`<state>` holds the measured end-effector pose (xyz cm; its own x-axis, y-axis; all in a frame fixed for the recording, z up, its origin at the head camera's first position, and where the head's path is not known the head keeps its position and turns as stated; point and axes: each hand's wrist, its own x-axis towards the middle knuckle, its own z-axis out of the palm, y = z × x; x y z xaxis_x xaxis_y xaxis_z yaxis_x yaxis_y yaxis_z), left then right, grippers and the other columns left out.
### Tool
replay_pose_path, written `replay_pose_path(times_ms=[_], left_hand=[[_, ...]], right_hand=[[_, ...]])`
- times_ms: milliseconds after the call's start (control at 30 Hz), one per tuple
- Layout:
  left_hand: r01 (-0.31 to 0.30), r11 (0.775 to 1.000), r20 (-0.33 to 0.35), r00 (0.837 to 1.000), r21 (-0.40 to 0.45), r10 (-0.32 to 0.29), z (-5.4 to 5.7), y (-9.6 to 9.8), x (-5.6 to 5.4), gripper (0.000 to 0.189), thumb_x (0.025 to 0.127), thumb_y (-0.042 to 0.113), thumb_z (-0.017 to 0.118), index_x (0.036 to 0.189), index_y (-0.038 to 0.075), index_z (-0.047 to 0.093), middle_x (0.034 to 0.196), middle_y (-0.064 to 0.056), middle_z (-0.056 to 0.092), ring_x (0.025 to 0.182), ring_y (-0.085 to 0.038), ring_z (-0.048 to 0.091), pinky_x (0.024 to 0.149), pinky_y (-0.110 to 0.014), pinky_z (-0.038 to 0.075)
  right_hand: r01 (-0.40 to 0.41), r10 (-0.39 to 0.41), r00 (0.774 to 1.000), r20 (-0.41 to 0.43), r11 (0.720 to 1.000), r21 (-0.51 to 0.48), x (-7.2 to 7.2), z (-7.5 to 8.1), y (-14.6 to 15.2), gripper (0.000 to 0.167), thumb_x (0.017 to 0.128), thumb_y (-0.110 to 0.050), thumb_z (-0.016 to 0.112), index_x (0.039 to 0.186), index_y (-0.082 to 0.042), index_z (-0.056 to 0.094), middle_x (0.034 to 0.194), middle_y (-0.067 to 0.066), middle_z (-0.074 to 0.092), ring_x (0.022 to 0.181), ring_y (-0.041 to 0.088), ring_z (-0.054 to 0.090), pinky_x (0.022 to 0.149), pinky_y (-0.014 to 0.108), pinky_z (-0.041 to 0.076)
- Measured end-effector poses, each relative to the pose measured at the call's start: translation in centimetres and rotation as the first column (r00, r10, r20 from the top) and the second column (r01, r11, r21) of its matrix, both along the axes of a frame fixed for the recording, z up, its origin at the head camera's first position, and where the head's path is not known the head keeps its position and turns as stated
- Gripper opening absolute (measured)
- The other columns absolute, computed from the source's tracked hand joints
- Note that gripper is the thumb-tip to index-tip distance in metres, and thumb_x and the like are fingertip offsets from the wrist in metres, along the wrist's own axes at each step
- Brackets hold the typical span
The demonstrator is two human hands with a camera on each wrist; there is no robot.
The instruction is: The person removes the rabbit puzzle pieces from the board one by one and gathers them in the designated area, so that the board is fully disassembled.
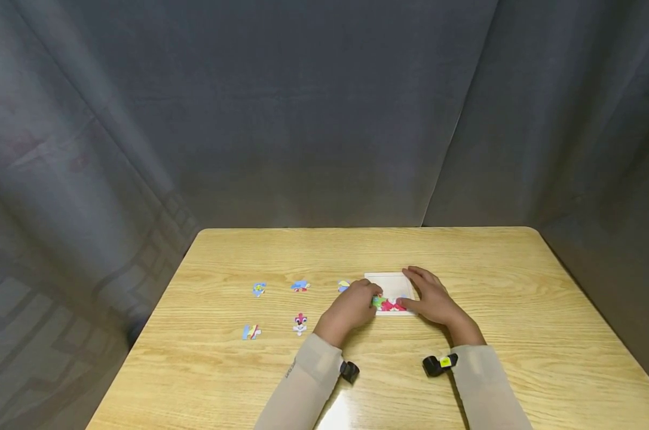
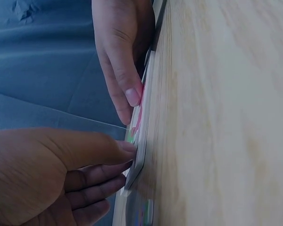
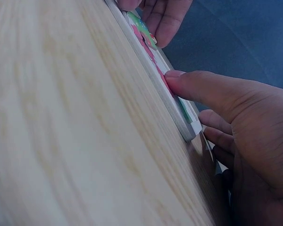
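Tray (image 1: pixel 389 283) btwn my L hand (image 1: pixel 351 307) (can't tell if clamped) & R hand (image 1: pixel 433 300), fingers apart, thumb on pink pc (image 1: pixel 399 307).

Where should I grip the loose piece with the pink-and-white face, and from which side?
The face piece is probably best pinched across its far pink tab and near white tab, the left hand coming from above: it lies flat on the table, and both tabs stick out.

Glossy wood-grained table (image 1: pixel 545 310), matt cloth curtain (image 1: pixel 303 119), smooth tray (image 1: pixel 390 284), smooth-faced puzzle pieces (image 1: pixel 300 326), matt cloth sleeves (image 1: pixel 307 385)
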<state>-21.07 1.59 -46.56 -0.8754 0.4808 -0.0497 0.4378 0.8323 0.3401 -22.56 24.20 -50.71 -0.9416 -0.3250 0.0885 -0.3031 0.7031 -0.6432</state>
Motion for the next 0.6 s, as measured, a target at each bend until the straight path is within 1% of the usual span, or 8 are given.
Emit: replay_pose_path(times_ms=[133,367,533,600], left_hand=[[0.006,1.0,0.003,1.0,-0.011,-0.006,0.14,0.01,0.04,0.034,0.09,0.011,0.067,0.124,0.014,0.066,0.115,0.001,0.06,0.108,-0.015,0.056,0.091,-0.025,0.049],[0.049,0.998,-0.02,0.999,-0.044,-0.05,0.31,-0.08,0.06,0.032,0.093,0.02,0.066,0.125,0.014,0.066,0.117,0.001,0.062,0.108,-0.015,0.057,0.092,-0.025,0.048],[0.071,0.996,-0.037,0.997,-0.052,-0.073,0.18,-0.12,0.01,0.032,0.093,0.019,0.067,0.124,0.014,0.067,0.118,0.0,0.062,0.11,-0.016,0.056,0.093,-0.025,0.048],[0.073,0.996,-0.047,0.996,-0.057,-0.075,0.08,-0.1,-0.01,0.034,0.092,0.017,0.067,0.126,0.013,0.065,0.119,0.0,0.061,0.111,-0.016,0.056,0.094,-0.025,0.047]], right_hand=[[0.001,-0.001,1.0,-0.005,1.0,0.001,-0.02,-0.07,0.0,0.082,0.087,-0.04,0.072,0.15,-0.002,0.034,0.153,0.02,0.026,0.14,0.043,0.019,0.106,0.067,0.021],[0.004,-0.004,1.0,-0.001,1.0,0.001,0.01,-0.01,-0.02,0.082,0.087,-0.04,0.072,0.149,-0.002,0.034,0.153,0.02,0.026,0.14,0.043,0.019,0.106,0.068,0.021],[0.005,-0.005,1.0,0.001,1.0,0.005,-0.01,0.01,-0.03,0.082,0.087,-0.041,0.072,0.149,-0.002,0.034,0.153,0.02,0.026,0.14,0.043,0.019,0.106,0.068,0.021],[0.006,-0.006,1.0,0.0,1.0,0.008,-0.02,0.03,-0.03,0.082,0.087,-0.041,0.072,0.149,-0.002,0.035,0.153,0.02,0.026,0.14,0.043,0.019,0.106,0.067,0.022]])
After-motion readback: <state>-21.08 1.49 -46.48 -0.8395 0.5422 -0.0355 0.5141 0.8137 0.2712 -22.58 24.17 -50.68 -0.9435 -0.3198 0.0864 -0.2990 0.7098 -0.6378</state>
